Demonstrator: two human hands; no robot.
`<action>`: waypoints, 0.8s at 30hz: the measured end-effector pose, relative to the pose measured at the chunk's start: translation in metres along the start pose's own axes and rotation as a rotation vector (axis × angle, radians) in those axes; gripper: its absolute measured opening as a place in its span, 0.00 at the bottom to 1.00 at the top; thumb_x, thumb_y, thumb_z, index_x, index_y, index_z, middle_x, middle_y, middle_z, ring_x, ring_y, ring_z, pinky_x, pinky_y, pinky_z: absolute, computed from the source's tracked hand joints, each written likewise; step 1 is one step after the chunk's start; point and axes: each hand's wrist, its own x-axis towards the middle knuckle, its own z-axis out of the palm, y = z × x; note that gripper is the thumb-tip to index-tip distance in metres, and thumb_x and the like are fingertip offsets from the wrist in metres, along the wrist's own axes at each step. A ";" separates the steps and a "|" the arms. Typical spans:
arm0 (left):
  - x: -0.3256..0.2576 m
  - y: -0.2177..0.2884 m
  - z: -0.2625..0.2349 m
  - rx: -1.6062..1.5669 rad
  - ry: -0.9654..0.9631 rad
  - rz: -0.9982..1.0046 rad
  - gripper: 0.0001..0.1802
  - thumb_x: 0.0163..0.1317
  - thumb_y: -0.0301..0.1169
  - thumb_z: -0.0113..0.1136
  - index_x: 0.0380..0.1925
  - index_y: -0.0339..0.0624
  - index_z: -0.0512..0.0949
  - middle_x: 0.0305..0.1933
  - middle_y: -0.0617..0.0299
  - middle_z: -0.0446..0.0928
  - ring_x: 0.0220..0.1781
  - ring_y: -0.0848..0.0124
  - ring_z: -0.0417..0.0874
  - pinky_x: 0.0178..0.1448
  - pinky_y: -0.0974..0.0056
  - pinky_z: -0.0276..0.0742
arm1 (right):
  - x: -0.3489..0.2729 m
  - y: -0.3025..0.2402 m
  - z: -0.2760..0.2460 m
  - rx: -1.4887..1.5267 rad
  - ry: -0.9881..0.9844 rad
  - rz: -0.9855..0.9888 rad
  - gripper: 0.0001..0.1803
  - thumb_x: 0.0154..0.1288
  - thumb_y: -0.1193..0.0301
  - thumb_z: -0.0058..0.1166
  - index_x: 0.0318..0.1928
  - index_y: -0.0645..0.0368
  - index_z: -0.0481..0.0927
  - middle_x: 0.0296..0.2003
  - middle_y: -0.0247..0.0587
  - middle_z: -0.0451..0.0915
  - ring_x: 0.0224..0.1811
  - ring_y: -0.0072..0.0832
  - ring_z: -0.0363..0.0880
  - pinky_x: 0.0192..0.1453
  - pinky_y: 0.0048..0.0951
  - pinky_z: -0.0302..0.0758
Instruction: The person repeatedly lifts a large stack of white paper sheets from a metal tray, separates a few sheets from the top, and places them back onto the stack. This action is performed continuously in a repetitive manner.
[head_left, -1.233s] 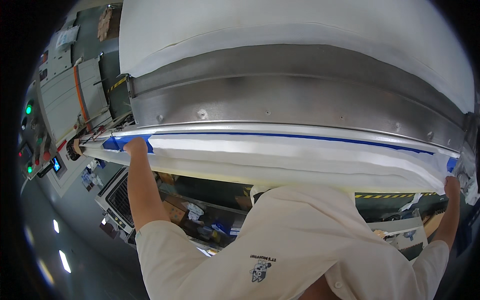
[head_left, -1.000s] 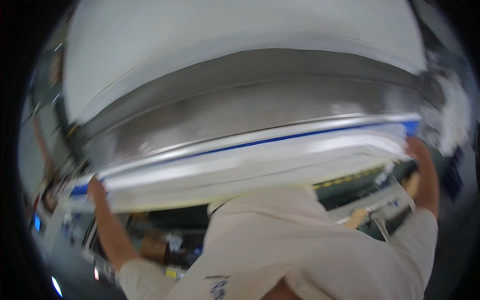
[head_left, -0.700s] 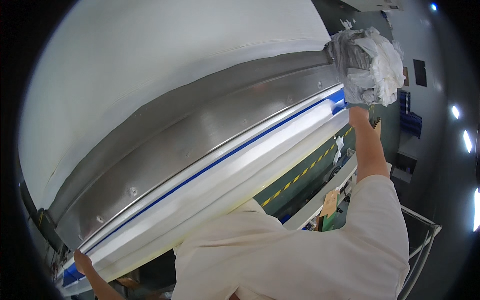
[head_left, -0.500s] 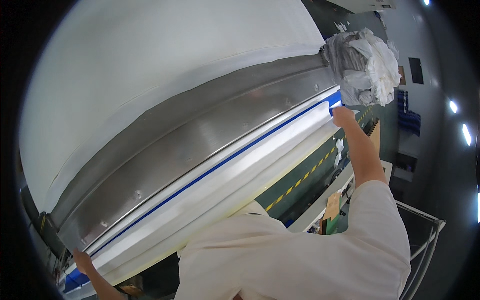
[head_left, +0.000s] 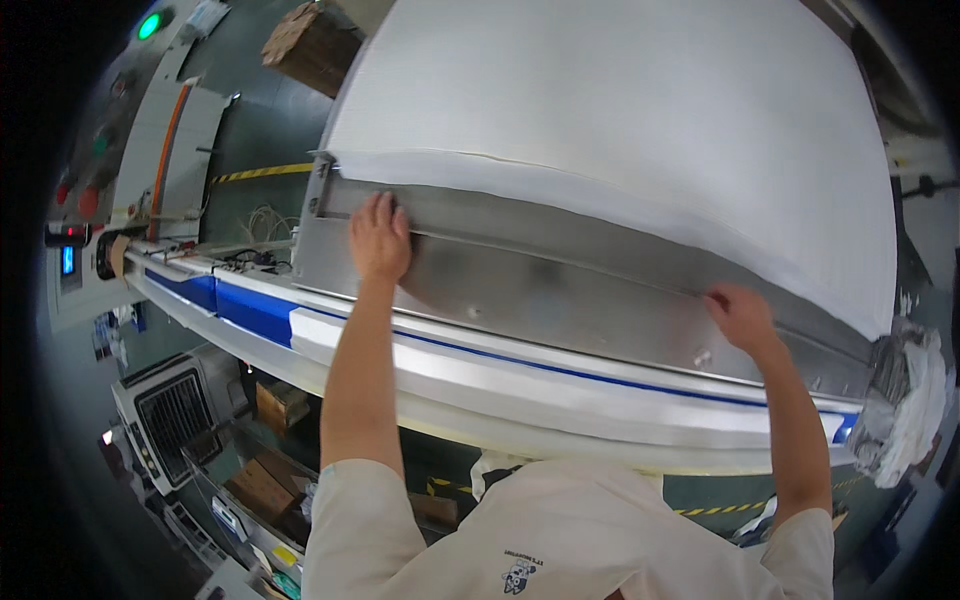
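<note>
A wide sheet of white fabric (head_left: 620,110) lies spread over a long table. Its near edge hangs over a shiny metal plate (head_left: 560,285). My left hand (head_left: 378,235) lies flat on that plate near its left end, fingers reaching up to the fabric's edge. My right hand (head_left: 738,312) rests on the plate farther right, fingertips just under the fabric's edge. Neither hand holds anything. Below the plate runs a white rail with a blue stripe (head_left: 560,385).
A control box with a green light and coloured buttons (head_left: 85,180) stands at the left. A crumpled wad of white cloth (head_left: 905,400) hangs at the table's right end. Below the rail are a vented machine (head_left: 175,420) and cardboard boxes (head_left: 265,485).
Both hands have left the ends of the white rail and moved inward and up onto the metal plate at the fabric's edge. The view has swung back toward the left.
</note>
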 end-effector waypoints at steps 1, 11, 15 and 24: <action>-0.004 -0.005 0.002 -0.014 0.038 0.000 0.20 0.64 0.39 0.49 0.53 0.44 0.71 0.58 0.53 0.70 0.60 0.56 0.69 0.65 0.51 0.60 | 0.029 -0.047 0.003 0.003 -0.046 -0.044 0.10 0.60 0.64 0.50 0.33 0.56 0.79 0.28 0.44 0.79 0.33 0.43 0.77 0.37 0.41 0.73; 0.004 0.010 0.001 -0.236 0.119 -0.040 0.21 0.59 0.35 0.52 0.51 0.38 0.71 0.56 0.52 0.71 0.60 0.54 0.69 0.65 0.49 0.60 | 0.246 -0.354 0.026 0.280 0.088 -0.600 0.10 0.58 0.64 0.53 0.32 0.57 0.79 0.26 0.38 0.80 0.29 0.31 0.77 0.36 0.32 0.74; 0.003 0.009 0.001 -0.246 0.088 -0.059 0.20 0.61 0.34 0.49 0.52 0.39 0.70 0.57 0.50 0.69 0.60 0.53 0.68 0.66 0.48 0.58 | 0.288 -0.398 0.037 0.257 0.079 -0.589 0.10 0.53 0.62 0.53 0.31 0.52 0.81 0.31 0.38 0.82 0.37 0.37 0.80 0.43 0.38 0.76; 0.003 0.006 0.000 -0.246 0.035 -0.095 0.22 0.61 0.34 0.50 0.54 0.40 0.69 0.58 0.51 0.68 0.61 0.55 0.67 0.67 0.49 0.56 | 0.299 -0.406 0.045 0.183 0.196 -0.564 0.09 0.55 0.62 0.54 0.30 0.52 0.81 0.27 0.33 0.82 0.30 0.32 0.80 0.39 0.32 0.76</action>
